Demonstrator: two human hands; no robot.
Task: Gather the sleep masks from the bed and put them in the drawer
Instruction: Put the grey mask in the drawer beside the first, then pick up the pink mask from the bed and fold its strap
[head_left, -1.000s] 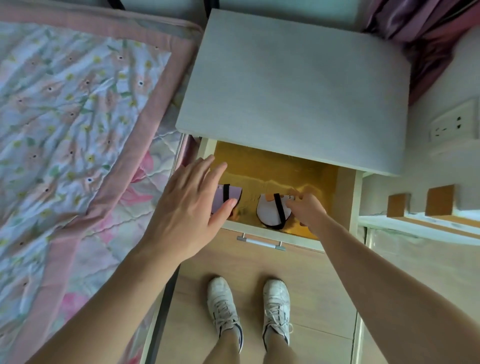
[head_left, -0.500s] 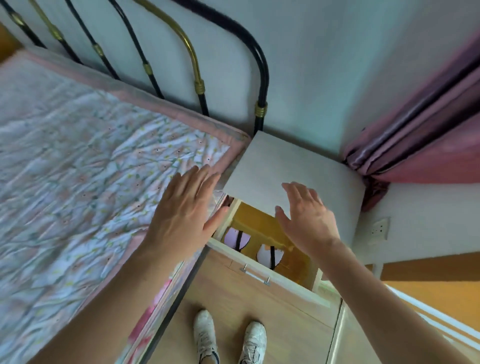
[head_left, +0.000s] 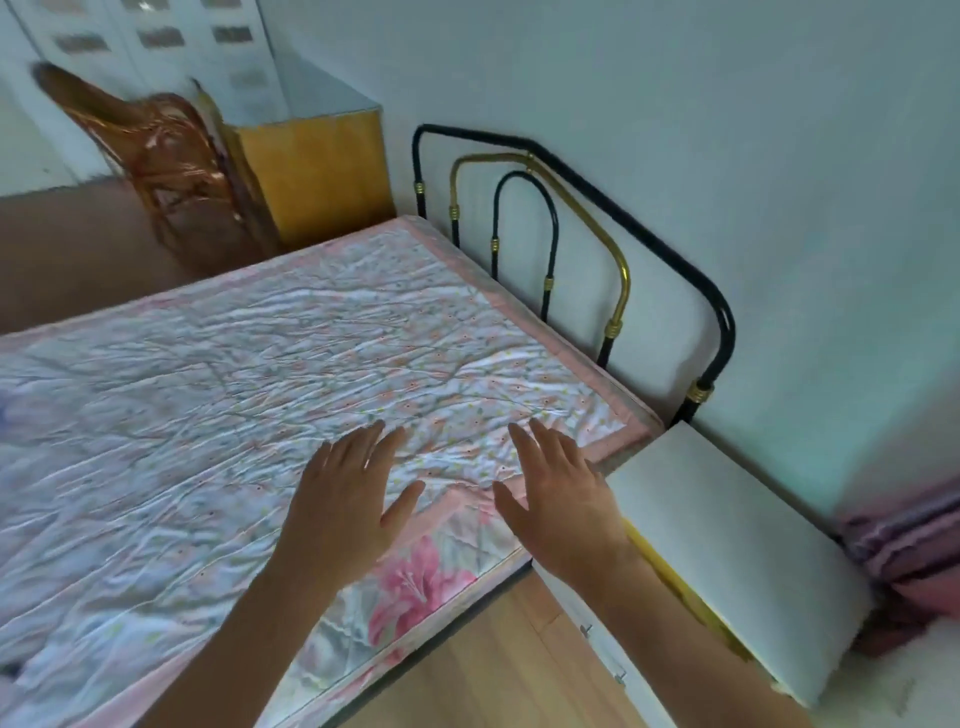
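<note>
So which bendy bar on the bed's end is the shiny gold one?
The middle arch of the headboard is gold. The big outer arch around it and the small inner arch inside it are both black, with only little gold rings.

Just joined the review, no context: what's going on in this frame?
A person stands beside a bed, seen from a head camera. Both hands are open and empty: the left hand and right hand hover over the floral quilt near the headboard. The nightstand is at the right, its drawer pulled open, contents hidden from this angle. No sleep mask is clearly visible on the bed; the far-left edge is too blurred to tell.
</note>
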